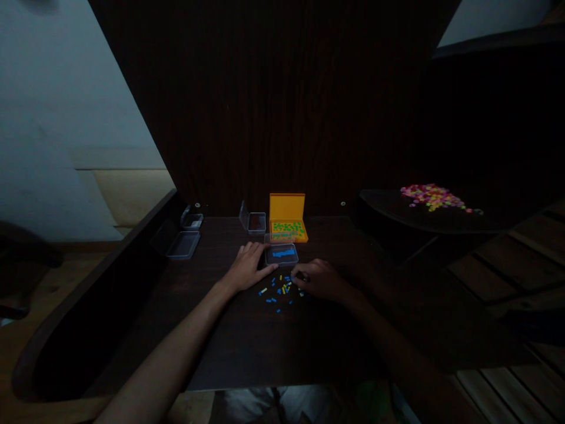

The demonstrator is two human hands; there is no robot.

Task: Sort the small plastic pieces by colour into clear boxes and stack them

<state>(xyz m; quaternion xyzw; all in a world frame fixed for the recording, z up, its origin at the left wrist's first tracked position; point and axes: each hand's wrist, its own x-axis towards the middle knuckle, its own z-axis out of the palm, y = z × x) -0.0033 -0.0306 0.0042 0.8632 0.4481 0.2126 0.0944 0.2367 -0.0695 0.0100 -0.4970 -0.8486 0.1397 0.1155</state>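
My left hand (248, 266) lies flat on the dark wooden table (247, 335), fingers stretched out beside a clear box (281, 254) of blue pieces. My right hand (321, 279) rests with fingers curled at the right edge of a scatter of small blue and yellow pieces (278, 290); whether it pinches one is too dark to tell. Behind the clear box stands an open orange box (288, 222) filled with green and yellow pieces.
A small clear box with dark contents (256, 222) sits left of the orange box. Two more clear containers (184, 244) lie at the table's left edge. A pile of pink and yellow pieces (433, 196) rests on a dark surface to the right.
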